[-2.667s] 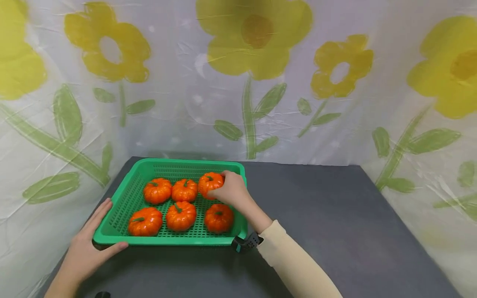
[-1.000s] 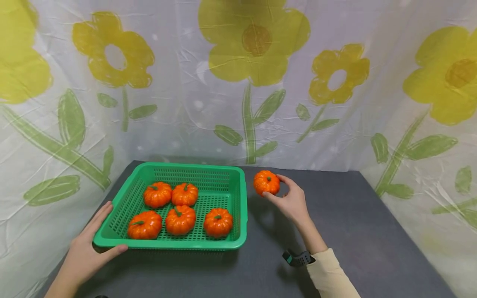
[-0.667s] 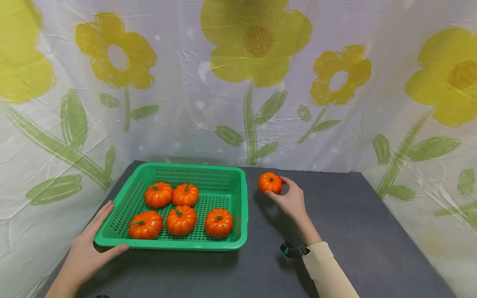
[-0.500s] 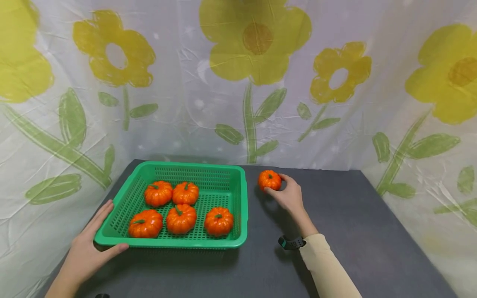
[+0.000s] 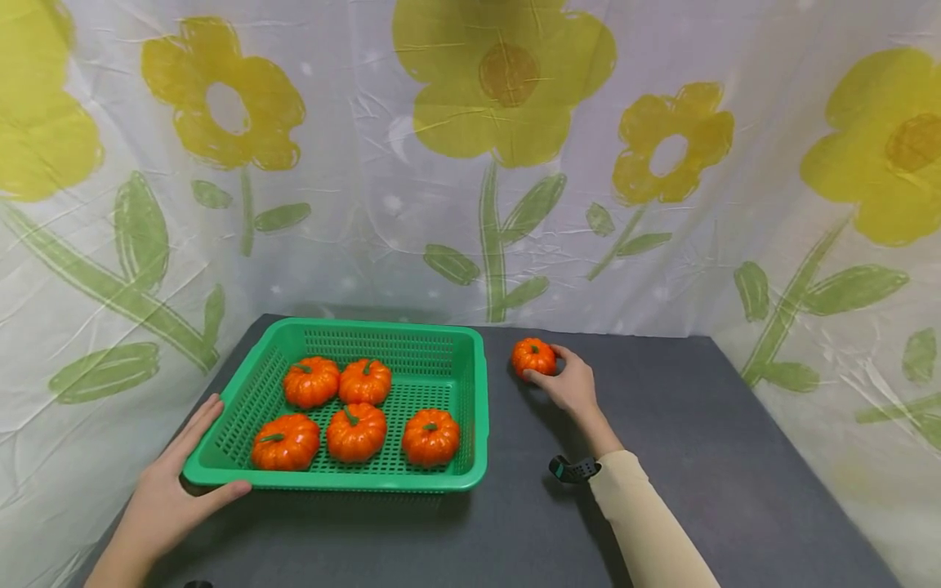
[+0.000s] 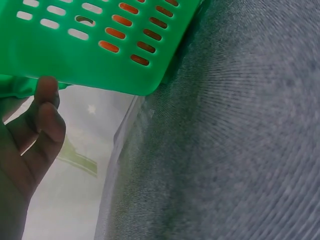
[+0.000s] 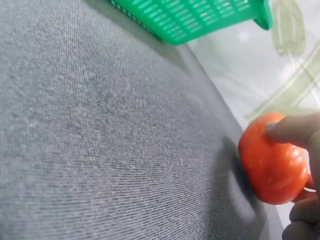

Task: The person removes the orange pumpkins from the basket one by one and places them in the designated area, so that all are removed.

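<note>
A green plastic basket (image 5: 331, 480) stands on the left of the dark table, with several glossy orange toy pumpkins (image 5: 356, 433) inside. My left hand (image 5: 165, 498) rests at its front left corner, thumb along the front rim and straight fingers along the left rim. In the left wrist view, fingertips (image 6: 47, 92) touch the basket's edge. To the right of the basket, my right hand (image 5: 573, 384) pinches one toy pumpkin (image 5: 532, 358) between thumb and fingers. The right wrist view has this pumpkin (image 7: 272, 162) at or very near the table surface, partly hidden by the thumb.
The dark grey tabletop (image 5: 662, 457) extends right and in front of the basket. A pale curtain (image 5: 353, 204) printed with yellow flowers encloses the back and sides. A black wristband (image 5: 575, 469) sits on the right forearm. A small black object (image 5: 198, 584) shows at the bottom edge.
My right hand has lifted a pumpkin from the basket's back right and carried it right, over the rim, then down toward the table. The left hand has stayed at the basket's corner.
</note>
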`<action>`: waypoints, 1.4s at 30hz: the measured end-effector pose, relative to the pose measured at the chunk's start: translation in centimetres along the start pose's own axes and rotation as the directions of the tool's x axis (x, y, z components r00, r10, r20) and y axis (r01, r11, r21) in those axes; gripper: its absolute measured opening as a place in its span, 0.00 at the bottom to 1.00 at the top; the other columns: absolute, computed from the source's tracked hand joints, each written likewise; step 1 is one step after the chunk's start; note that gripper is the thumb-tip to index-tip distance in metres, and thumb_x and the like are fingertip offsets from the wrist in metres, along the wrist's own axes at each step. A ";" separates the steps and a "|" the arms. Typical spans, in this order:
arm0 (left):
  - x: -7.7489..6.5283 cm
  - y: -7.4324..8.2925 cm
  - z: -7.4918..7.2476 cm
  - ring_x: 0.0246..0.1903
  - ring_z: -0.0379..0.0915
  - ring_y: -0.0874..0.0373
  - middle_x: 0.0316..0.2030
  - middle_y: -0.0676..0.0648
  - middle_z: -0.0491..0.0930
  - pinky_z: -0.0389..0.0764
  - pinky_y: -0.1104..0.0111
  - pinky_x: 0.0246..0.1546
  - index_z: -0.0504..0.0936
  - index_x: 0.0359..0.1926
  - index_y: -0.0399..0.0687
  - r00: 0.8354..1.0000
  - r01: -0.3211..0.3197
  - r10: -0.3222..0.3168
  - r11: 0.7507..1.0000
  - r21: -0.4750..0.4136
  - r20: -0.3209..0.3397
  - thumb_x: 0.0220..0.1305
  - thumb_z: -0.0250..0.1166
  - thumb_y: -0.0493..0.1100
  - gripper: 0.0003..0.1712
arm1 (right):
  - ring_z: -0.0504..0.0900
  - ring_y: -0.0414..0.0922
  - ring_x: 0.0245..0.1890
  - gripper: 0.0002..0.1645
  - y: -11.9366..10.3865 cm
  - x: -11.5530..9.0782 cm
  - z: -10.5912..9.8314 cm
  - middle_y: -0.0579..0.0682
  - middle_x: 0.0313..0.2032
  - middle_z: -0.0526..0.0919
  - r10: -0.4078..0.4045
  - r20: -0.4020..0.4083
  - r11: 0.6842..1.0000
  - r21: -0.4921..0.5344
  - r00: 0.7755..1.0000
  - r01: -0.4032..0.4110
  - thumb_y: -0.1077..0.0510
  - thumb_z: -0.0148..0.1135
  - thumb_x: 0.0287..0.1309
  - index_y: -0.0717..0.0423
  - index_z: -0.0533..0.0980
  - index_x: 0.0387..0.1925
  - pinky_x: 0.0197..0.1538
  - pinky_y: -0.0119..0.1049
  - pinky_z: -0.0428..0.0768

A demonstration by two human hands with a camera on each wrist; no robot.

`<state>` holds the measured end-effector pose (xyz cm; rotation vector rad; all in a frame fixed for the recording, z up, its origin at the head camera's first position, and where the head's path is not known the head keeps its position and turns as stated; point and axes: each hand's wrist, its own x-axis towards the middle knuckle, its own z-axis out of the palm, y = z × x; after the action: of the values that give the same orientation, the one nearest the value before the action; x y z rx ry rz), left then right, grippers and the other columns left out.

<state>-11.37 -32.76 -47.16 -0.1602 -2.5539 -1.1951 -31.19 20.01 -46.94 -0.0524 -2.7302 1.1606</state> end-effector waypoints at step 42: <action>-0.2 0.5 -0.1 0.71 0.38 0.88 0.84 0.70 0.42 0.46 0.22 0.66 0.52 0.86 0.67 1.000 0.011 -0.010 0.999 -0.040 0.022 0.59 0.80 0.41 0.63 | 0.73 0.64 0.70 0.50 0.6 0.3 0.7 0.65 0.71 0.74 -0.018 -0.005 0.999 -0.041 1.000 0.017 0.44 0.77 0.60 0.62 0.69 0.76 0.71 0.61 0.72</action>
<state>-11.08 -32.50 -46.79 -0.1697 -2.5534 -1.2564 -31.65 19.99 -47.78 -0.0371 -2.7439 1.0983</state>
